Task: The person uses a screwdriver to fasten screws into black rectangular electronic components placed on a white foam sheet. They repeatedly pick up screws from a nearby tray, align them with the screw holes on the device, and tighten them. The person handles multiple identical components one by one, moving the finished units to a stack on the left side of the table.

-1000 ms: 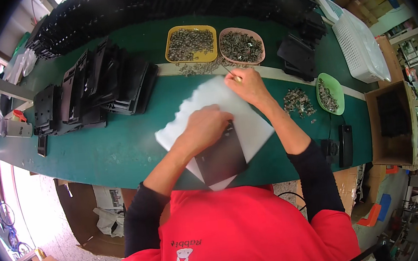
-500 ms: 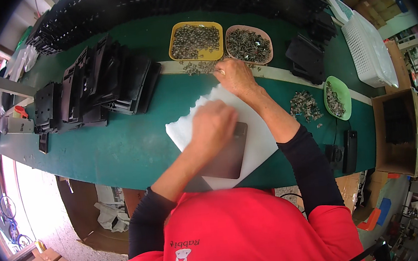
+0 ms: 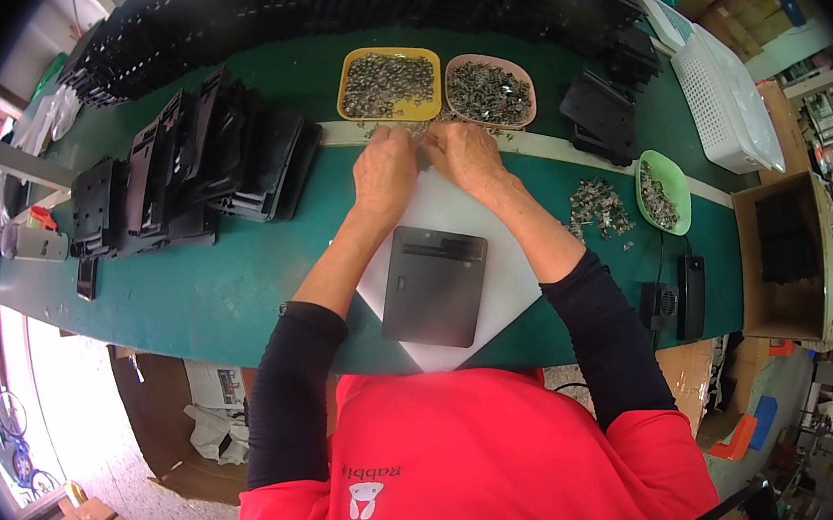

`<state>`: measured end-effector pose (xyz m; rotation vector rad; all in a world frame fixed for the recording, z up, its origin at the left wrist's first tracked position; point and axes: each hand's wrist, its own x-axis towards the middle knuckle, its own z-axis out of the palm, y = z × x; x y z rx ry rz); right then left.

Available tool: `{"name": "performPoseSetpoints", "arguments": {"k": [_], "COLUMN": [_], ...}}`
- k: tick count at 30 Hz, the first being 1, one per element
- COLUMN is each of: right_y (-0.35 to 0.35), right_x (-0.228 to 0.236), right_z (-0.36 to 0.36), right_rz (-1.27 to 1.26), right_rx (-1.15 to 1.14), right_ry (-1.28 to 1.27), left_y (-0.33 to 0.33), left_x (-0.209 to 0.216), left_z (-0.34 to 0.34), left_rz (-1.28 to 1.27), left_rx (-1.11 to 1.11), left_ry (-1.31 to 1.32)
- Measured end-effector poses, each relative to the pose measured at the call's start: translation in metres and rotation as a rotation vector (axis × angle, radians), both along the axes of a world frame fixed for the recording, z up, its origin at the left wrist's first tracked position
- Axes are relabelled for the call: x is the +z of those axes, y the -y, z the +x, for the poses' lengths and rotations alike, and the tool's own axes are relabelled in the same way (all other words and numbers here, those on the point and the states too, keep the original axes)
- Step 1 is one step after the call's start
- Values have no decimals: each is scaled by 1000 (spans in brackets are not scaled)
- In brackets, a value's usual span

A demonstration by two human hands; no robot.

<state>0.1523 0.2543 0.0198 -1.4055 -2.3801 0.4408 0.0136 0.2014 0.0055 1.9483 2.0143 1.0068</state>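
A dark rectangular panel (image 3: 437, 293) with a slot along its far end lies on a white foam sheet (image 3: 446, 202) in front of me. Beyond it, my left hand (image 3: 387, 168) and my right hand (image 3: 464, 155) are close together at the pile of small metal parts (image 3: 414, 128). Both hands have their fingers drawn together, and whatever lies between the fingertips is too small to make out. Just past them stand a yellow tray (image 3: 342, 85) and a pink tray (image 3: 529, 89), each filled with small metal pieces.
Stacked black panels (image 3: 257, 160) stand at the left, with more (image 3: 598, 117) at the right. A green bowl (image 3: 682, 184) of metal parts sits beside a loose heap (image 3: 598, 207). A white basket (image 3: 723, 105) and a cardboard box (image 3: 817, 251) are at the far right.
My left hand has moved from over the panel to the metal parts, beside my right hand. The panel is now uncovered, and it and the foam sheet have turned slightly.
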Motion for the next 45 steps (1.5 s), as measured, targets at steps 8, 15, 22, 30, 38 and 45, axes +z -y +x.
{"name": "performPoseSetpoints", "arguments": {"k": [8, 15, 22, 30, 38, 45], "right_y": [26, 62, 71, 84, 79, 80], "right_x": [14, 23, 14, 22, 29, 29], "right_z": [3, 4, 13, 11, 29, 41], "right_rz": [-207, -503, -380, -647, -877, -915], "right_rx": [108, -17, 27, -111, -70, -80], "right_ry": [-441, -686, -686, -796, -941, -876], "left_y": [45, 67, 84, 89, 97, 58], "left_x": [18, 26, 27, 25, 30, 17], "left_z": [-16, 2, 19, 25, 30, -14], "left_rz": [-250, -177, -144, -104, 21, 164], "left_rx": [-10, 14, 49, 87, 64, 71], "left_ry": [1007, 1271, 1050, 998, 688, 130]}}
